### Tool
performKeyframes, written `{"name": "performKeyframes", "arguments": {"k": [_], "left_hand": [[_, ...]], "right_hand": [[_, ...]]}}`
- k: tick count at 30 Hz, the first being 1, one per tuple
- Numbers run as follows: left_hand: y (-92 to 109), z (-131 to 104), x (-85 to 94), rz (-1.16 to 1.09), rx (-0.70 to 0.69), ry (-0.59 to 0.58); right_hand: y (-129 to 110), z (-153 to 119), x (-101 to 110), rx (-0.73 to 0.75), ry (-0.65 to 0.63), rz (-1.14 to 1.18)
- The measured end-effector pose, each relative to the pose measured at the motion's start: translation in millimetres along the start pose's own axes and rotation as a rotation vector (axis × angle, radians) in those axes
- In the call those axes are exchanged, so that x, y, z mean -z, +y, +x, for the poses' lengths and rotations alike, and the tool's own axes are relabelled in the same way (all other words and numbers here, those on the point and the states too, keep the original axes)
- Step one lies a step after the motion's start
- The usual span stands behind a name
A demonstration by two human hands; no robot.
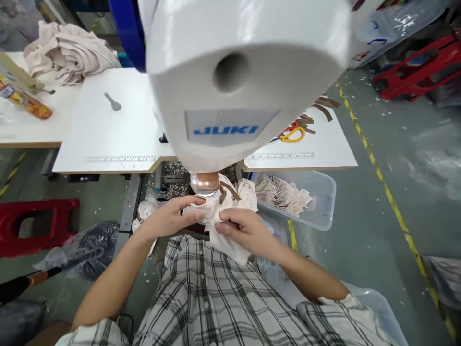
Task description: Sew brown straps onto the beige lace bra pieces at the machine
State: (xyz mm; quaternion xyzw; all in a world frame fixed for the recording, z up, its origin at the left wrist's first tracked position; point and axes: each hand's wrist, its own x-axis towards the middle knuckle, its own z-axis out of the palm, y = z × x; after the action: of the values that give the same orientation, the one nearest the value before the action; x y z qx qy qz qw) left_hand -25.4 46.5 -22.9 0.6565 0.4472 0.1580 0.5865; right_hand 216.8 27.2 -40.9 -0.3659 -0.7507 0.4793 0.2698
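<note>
Cream fabric [228,242] hangs below the head of a white sewing machine [248,77] marked JUKI, and drapes towards my shirt. My right hand [247,228] is closed on this fabric, pinching a fold between thumb and fingers. On the other side, my left hand [175,216] reaches in with thumb and forefinger apart, its fingertips at the fabric's left edge. Brown strips [228,191] lie against the fabric close to the machine's lower end. The needle area is hidden by the machine head.
Right of the fabric, a clear plastic bin [326,202] holds a stack of cream pieces [283,194]. Yellow-handled scissors [293,135] lie on the white table [126,129] by brown offcuts [324,108]. A fabric pile [72,53] sits back left. Red stools [39,226] stand on the floor.
</note>
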Motion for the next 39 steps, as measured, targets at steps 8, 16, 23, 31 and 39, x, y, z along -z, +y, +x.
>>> {"name": "performKeyframes", "arguments": {"k": [8,16,23,31,39], "left_hand": [[-22.9,-58.8,1.0,-0.296,0.071,0.374],[-49.2,-57.8,5.2,0.024,0.176,0.531],[-74.5,-20.8,-41.8,-0.249,0.188,0.575],[-59.8,-10.7,-59.6,-0.325,0.098,0.719],[-39.0,-15.3,-61.2,-0.322,0.138,0.647]], "right_hand": [[-6.6,25.2,-59.9,0.071,-0.112,0.202],[29.1,64.4,-112.7,-0.36,0.283,0.968],[62.9,38.9,-114.9,-0.021,0.437,0.159],[61.8,17.0,-84.1,0.21,0.496,-0.256],[53.2,35.1,-75.6,0.178,0.438,-0.305]]}}
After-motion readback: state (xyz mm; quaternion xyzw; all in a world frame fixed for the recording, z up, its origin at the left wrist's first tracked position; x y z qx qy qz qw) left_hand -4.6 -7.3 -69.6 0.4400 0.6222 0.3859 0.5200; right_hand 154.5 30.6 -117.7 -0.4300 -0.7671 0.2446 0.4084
